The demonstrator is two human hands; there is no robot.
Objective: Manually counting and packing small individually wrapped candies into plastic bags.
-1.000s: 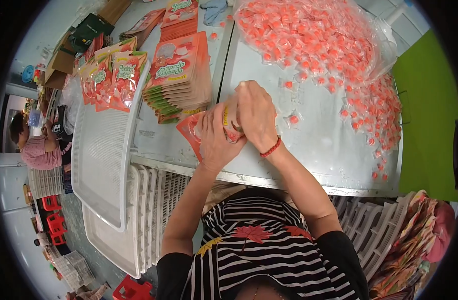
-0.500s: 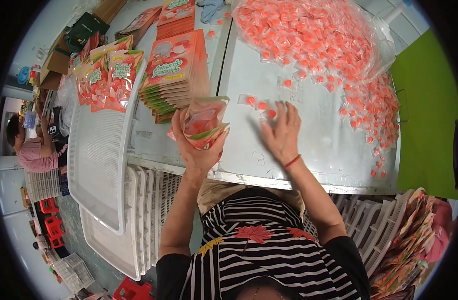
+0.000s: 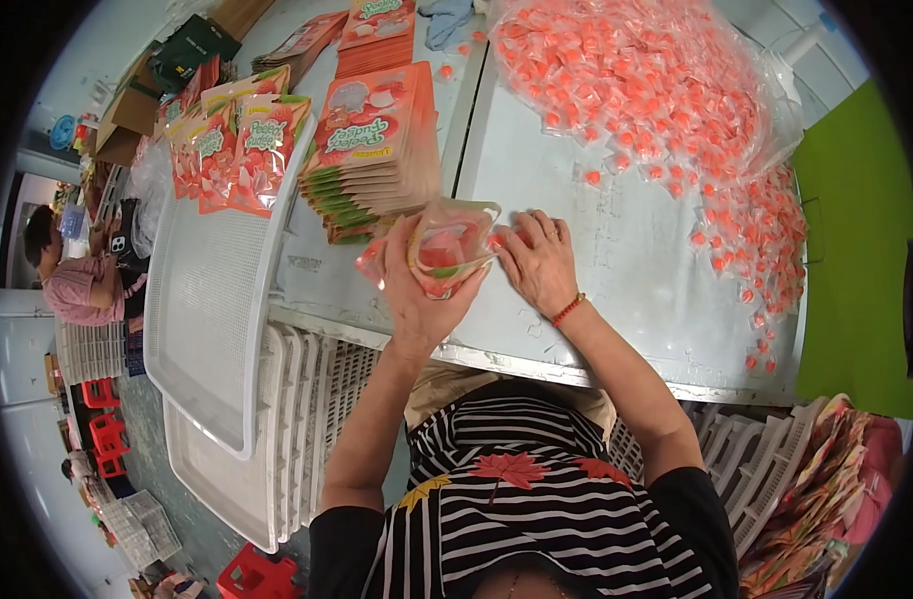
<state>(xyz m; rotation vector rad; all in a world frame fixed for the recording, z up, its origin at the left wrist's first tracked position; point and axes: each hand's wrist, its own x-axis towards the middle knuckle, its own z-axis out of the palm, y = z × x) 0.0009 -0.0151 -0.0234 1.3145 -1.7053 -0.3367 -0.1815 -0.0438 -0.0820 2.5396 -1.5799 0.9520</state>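
My left hand (image 3: 425, 304) is wrapped round a red and green pouch (image 3: 453, 270), its mouth spread and facing up. Red pieces show inside it. My right hand (image 3: 542, 268) rests low over the table just right of the pouch, its fingers curled together. At its fingertips, against the pouch's rim, is a red wrapped candy (image 3: 494, 242); whether more are under the fingers is hidden. Just beyond the left hand lies a fanned stack of flat pouches (image 3: 377, 150).
A big heap of wrapped red candies (image 3: 636, 90) covers the far right, trailing down the table's right side. At left, a white mesh tray (image 3: 202, 299) bears several filled pouches (image 3: 267, 150). Stacked trays (image 3: 277, 429) stand below the table edge. A person in pink (image 3: 82, 285) is at far left.
My right hand has moved left to the pouch, and the few candies that lay by its fingers no longer show on the table. The pouch has shifted slightly right, still in my left hand.
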